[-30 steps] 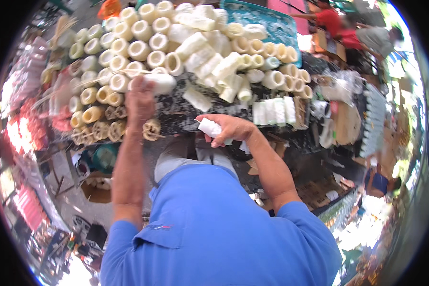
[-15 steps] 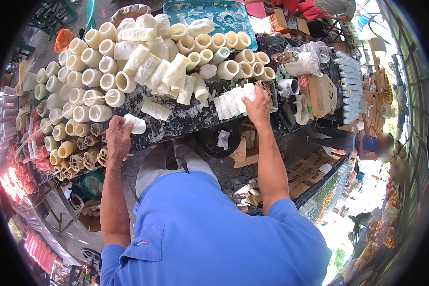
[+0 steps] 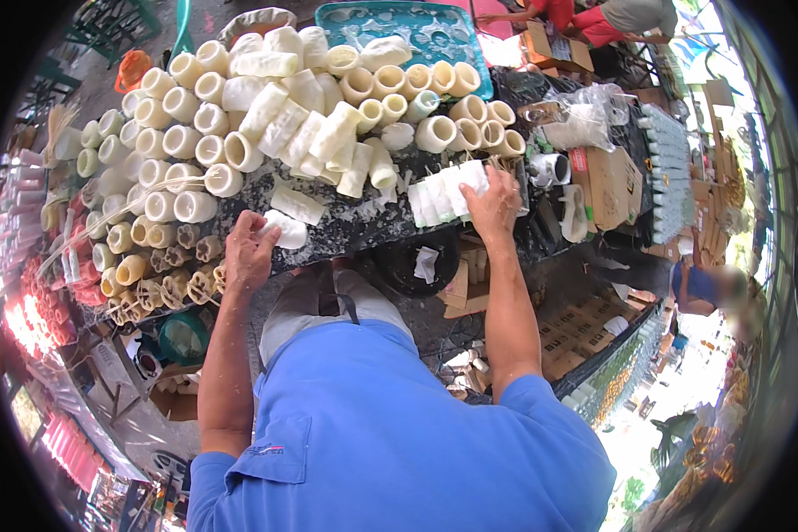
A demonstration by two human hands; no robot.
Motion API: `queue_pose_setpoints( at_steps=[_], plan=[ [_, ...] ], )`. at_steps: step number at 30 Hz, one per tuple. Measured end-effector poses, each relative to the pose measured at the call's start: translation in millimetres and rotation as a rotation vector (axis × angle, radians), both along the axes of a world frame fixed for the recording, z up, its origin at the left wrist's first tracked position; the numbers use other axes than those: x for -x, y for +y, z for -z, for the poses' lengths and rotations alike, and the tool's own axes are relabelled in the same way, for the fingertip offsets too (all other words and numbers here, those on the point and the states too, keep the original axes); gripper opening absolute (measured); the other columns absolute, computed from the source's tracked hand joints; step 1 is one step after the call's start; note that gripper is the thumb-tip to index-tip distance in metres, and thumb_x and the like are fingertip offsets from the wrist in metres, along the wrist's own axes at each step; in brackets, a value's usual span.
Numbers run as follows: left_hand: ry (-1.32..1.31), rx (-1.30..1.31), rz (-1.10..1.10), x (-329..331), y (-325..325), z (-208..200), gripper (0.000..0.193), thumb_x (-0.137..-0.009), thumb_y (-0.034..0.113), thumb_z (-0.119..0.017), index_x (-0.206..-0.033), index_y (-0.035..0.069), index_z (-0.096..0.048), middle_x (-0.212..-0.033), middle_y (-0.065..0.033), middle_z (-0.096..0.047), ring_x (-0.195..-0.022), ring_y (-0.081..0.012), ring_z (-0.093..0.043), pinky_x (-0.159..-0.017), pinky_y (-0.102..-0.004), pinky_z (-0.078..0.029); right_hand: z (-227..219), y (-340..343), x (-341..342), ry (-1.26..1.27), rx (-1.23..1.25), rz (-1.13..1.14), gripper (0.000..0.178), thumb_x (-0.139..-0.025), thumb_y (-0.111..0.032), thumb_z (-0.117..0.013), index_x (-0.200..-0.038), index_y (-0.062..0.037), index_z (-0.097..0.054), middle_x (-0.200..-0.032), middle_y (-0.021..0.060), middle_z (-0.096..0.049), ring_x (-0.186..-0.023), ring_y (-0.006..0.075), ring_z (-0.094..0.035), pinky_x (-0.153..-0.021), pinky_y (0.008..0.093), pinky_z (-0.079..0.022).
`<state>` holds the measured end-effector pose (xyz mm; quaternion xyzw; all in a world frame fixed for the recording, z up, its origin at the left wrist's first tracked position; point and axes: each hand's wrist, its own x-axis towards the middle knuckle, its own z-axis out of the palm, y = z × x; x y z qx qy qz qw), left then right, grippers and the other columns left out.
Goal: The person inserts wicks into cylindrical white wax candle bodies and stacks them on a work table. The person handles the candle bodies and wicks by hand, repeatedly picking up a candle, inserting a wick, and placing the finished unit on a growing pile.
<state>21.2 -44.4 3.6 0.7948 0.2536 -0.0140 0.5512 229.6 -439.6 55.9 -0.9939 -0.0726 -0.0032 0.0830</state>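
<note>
Between the thumb and fingers of my left hand [image 3: 250, 253] is a short white roll [image 3: 285, 230], held at the near edge of the black-covered table [image 3: 328, 238]. My right hand [image 3: 495, 206] is closed over the right end of a row of white rolls [image 3: 436, 197] lying side by side; its fingertips are partly hidden. A flat, pale wax-like piece [image 3: 298, 205] lies just beyond the roll in my left hand. Behind both hands are many hollow cream-coloured wax cylinders [image 3: 195, 207], some upright and some on their sides.
A turquoise tray [image 3: 481, 55] with white residue stands at the back. Cardboard boxes [image 3: 614, 182] and a plastic bag [image 3: 583, 126] are to the right, with rows of clear glassware [image 3: 669, 177] beyond. Under the table sits a black basin [image 3: 421, 275]. Other people are farther off.
My left hand has moved a little to the right with the white roll, nearer the flat pale piece. My right hand stays on the end of the row. The whole view has shifted slightly.
</note>
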Motion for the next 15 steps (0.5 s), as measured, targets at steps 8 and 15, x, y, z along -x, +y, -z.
queue_pose_setpoints(
  at_steps=[8, 15],
  plan=[
    [-0.200, 1.349, -0.155, 4, -10, -1, 0.023, -0.105, 0.021, -0.070, -0.119, 0.008, -0.055, -0.116, -0.0072, -0.069, -0.110, -0.0198, -0.068, -0.097, -0.0425, -0.057, 20, 151, 81, 1.244, -1.523, -0.159, 0.059, -0.100, -0.023, -0.076, -0.150, 0.0006, -0.055, -0.142, 0.0112, -0.063, -0.126, 0.0221, -0.062, -0.104, 0.0398, -0.056],
    [0.001, 0.804, -0.125, 3, -20, -3, 0.017, -0.107, 0.018, -0.068, -0.114, 0.006, -0.059, -0.101, -0.0048, -0.070, -0.087, -0.0136, -0.068, -0.078, -0.0322, -0.060, 42, 199, 112, 1.353, -1.480, -0.132, 0.065, -0.086, -0.007, -0.088, -0.144, -0.0003, -0.058, -0.121, 0.0083, -0.071, -0.103, 0.0148, -0.071, -0.073, 0.0276, -0.065]
  ],
)
